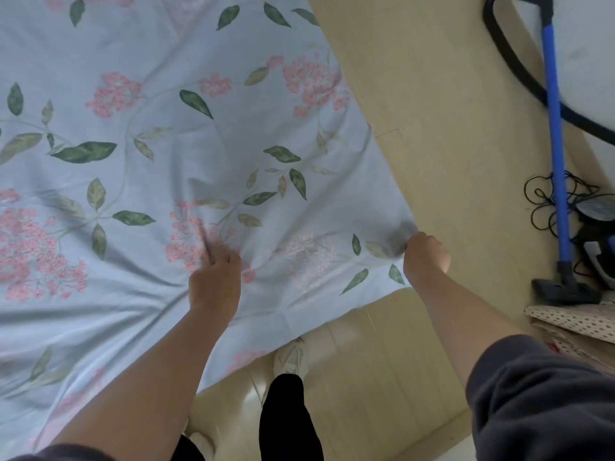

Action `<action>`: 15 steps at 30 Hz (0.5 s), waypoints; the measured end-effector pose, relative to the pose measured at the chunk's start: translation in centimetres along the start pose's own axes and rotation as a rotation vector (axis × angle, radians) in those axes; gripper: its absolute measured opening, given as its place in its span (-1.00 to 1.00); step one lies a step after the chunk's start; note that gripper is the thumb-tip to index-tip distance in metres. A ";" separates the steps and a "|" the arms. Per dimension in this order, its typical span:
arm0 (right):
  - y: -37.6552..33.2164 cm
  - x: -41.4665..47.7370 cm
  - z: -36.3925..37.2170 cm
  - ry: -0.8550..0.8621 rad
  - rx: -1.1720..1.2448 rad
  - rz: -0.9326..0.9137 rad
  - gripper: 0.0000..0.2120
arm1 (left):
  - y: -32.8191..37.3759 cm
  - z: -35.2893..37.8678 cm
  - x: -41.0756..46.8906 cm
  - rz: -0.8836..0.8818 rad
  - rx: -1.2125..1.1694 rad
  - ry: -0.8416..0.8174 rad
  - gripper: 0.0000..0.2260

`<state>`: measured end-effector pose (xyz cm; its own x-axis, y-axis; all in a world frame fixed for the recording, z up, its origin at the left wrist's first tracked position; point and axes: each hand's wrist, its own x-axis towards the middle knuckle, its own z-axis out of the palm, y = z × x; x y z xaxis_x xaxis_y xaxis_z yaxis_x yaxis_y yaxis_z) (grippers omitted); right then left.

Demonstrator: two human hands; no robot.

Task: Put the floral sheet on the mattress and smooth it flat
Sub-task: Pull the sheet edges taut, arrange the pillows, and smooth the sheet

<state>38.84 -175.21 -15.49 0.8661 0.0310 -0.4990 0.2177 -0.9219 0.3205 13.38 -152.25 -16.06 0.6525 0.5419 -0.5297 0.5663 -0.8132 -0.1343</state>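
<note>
The floral sheet (pixel 166 144) is thin, matt cloth, soft and creased. The floor (pixel 432 128) is pale wood-look planking, smooth, with a glossy sheen near my feet. The vacuum wand (pixel 554 128) is a smooth, shiny blue tube, metal or plastic I cannot tell; its hose (pixel 506 51) is matt black. My sleeve (pixel 539 394) is dark, fuzzy, matt fabric.

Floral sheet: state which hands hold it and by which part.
Both. The right hand grips the floral sheet at its corner; the left hand pinches bunched fabric further in.
</note>
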 end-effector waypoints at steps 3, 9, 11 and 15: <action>-0.1 -0.3 0.4 0.041 -0.008 -0.030 -0.68 | 0.5 0.0 0.2 0.011 -0.077 0.019 -0.69; -0.3 -0.5 0.6 0.057 0.042 -0.073 -0.58 | 2.2 -0.7 0.2 0.035 -0.230 0.029 -0.58; 0.2 -0.2 0.5 0.057 0.057 -0.119 -0.61 | 2.2 -0.8 0.9 0.051 -0.151 -0.040 -0.66; 2.1 0.5 0.1 0.113 -0.015 -0.193 -0.75 | 2.1 -1.4 1.7 0.117 -0.145 -0.061 -0.81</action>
<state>39.69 -177.13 -15.11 0.8523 0.2505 -0.4592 0.3904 -0.8889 0.2397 16.36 -152.72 -16.12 0.6890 0.4282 -0.5847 0.5578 -0.8284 0.0507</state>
